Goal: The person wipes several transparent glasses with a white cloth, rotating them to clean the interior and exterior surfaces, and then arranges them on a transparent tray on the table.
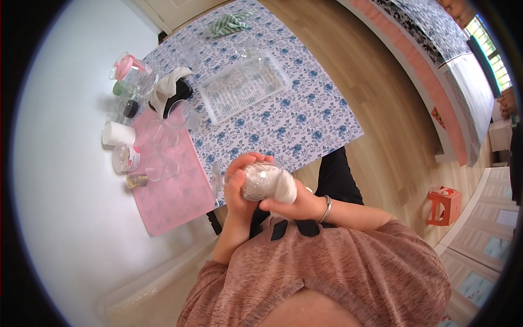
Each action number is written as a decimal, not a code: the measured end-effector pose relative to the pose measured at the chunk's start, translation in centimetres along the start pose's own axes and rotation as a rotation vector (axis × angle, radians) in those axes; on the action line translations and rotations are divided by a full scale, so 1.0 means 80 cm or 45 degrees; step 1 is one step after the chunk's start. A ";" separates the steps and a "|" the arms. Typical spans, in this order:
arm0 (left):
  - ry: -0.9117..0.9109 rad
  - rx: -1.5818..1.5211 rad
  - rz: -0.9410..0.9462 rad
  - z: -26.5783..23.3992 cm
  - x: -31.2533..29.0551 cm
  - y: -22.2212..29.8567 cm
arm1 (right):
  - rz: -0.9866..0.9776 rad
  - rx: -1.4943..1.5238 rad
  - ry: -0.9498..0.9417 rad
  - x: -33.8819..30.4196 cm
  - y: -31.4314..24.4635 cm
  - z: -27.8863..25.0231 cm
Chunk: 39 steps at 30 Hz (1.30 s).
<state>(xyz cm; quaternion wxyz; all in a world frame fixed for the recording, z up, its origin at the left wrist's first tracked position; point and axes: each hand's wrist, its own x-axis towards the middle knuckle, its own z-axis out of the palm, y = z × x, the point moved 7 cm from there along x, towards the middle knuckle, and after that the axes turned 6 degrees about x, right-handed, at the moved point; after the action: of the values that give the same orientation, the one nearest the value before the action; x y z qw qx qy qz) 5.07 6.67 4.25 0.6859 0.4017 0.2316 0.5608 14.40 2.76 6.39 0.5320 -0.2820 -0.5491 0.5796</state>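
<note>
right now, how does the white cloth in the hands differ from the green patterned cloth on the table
The white cloth looks plain; the green cloth is patterned with white. The white cloth is held in the right hand against a clear container; the green cloth lies on the table. Both are crumpled.

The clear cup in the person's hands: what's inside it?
White cloth shows bunched inside the clear cup, with more outside by the right hand. The left hand covers one end, hiding what's there.
</note>
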 end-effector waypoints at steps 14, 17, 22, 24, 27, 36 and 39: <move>0.108 0.370 0.071 0.002 -0.003 -0.003 | 0.391 0.519 0.044 0.009 0.019 -0.009; 0.129 -0.156 -0.226 0.010 -0.006 -0.016 | -0.048 -0.325 -0.254 0.012 -0.002 -0.001; 0.445 0.105 -0.422 -0.019 -0.015 -0.026 | -0.303 -1.393 -0.306 0.004 0.013 0.004; 0.419 0.184 -0.332 -0.023 -0.014 -0.020 | -0.256 -1.466 -0.312 0.000 0.017 0.000; 0.468 0.254 -0.247 -0.032 -0.008 -0.014 | -0.319 -1.342 -0.227 -0.003 0.006 -0.005; 0.390 0.842 -0.095 -0.051 -0.017 -0.005 | 0.356 0.145 0.314 -0.014 0.011 -0.059; 0.340 0.448 -0.131 -0.023 -0.013 -0.011 | -0.204 -0.920 -0.185 0.001 -0.025 -0.002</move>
<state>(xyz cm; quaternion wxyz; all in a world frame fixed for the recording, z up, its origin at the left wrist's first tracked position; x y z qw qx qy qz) 3.94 6.18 2.34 0.5963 0.4250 0.4346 0.5242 15.12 2.56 8.25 0.4013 -0.3659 -0.7749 0.3235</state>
